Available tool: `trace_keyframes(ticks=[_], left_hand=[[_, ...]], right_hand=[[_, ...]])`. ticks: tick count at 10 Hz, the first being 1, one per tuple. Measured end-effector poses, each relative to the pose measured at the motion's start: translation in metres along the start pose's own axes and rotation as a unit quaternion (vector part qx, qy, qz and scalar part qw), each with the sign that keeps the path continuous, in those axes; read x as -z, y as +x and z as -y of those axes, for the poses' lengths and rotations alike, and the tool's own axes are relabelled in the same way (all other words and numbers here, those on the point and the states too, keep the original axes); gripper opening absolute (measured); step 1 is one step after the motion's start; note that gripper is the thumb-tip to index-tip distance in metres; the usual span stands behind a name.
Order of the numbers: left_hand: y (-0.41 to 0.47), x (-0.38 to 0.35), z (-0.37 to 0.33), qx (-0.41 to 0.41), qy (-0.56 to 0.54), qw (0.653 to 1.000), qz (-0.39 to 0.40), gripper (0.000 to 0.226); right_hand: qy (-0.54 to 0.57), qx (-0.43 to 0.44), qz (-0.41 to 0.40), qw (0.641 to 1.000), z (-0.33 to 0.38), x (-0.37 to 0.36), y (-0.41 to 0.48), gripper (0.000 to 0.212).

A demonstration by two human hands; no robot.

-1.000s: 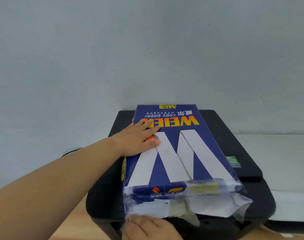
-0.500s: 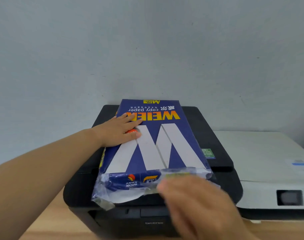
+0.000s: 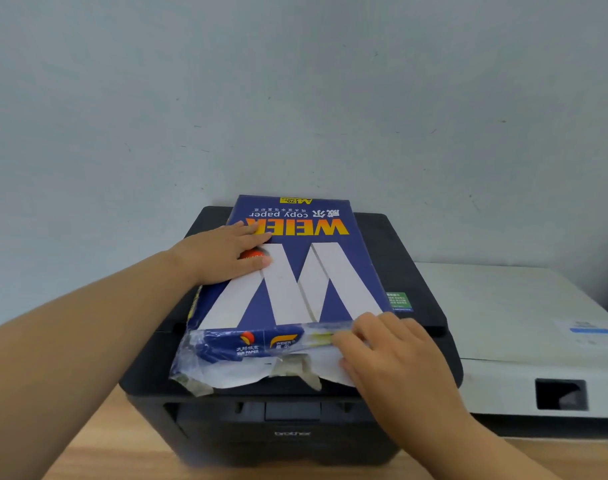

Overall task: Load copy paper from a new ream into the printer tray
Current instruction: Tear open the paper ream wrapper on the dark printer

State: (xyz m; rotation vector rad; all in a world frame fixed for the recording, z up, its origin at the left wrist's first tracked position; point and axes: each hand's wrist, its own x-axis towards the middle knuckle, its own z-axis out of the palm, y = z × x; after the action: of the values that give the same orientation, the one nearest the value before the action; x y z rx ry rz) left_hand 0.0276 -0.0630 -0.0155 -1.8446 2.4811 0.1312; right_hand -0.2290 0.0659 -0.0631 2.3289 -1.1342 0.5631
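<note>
While the blue ream [image 3: 292, 271] lies flat on top of the black printer [image 3: 416, 271], I judge the job barely begun: wrapper's torn open at the near end, but no sheets are out and the tray isn't pulled.

Biggest things first. Wood desk [image 3: 98, 445] carries the black printer at centre, and a white machine [image 3: 520, 323] sits just beside it on the right, touching or nearly so; can't tell which. Ream covers most of the printer lid, long axis running away from me, its torn end overhanging the front edge a bit.

My left hand [image 3: 222, 254] rests palm-down on the ream's far left part, fingers spread flat, gripping nothing, just pinning the pack. My right hand [image 3: 389, 355] is at the near right corner, fingers curled loosely over the torn wrapper flap [image 3: 247, 368] w/ fingertips [image 3: 344, 341] on the clear, crinkled bit. Whether I've actually pinched the film or only press on it, I can't tell from this angle.

Paper tray front [image 3: 292, 410] shows below, shut as far as I can see.

Left to do, imo: peel the wrap back, slide a stack out, open the tray, drop the sheets in, close it.
</note>
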Motion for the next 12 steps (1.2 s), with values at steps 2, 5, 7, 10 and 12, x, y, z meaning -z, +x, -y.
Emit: trace_keyframes(ticks=[2, 5, 7, 10, 12], left_hand=[[-0.007, -0.004, 0.001, -0.001, -0.020, 1.000, -0.008, 0.057], [0.001, -0.007, 0.003, 0.010, 0.012, 1.000, 0.012, 0.056], [0.002, -0.007, 0.003, 0.012, 0.017, 1.000, 0.017, 0.057], [0.002, -0.005, 0.003, 0.010, 0.015, 0.999, 0.028, 0.057], [0.002, -0.005, 0.003, 0.008, 0.012, 1.000, 0.027, 0.057]], right_hand=[[0.003, -0.018, -0.044, 0.999, -0.006, 0.006, 0.013, 0.023], [0.088, -0.095, -0.102, 0.986, 0.004, 0.006, 0.028, 0.012], [0.072, -0.001, -0.027, 0.997, 0.005, -0.004, 0.023, 0.013], [0.082, -0.037, 0.093, 0.992, 0.005, -0.008, 0.037, 0.028], [0.139, -0.056, 0.233, 0.961, 0.001, 0.003, 0.053, 0.034]])
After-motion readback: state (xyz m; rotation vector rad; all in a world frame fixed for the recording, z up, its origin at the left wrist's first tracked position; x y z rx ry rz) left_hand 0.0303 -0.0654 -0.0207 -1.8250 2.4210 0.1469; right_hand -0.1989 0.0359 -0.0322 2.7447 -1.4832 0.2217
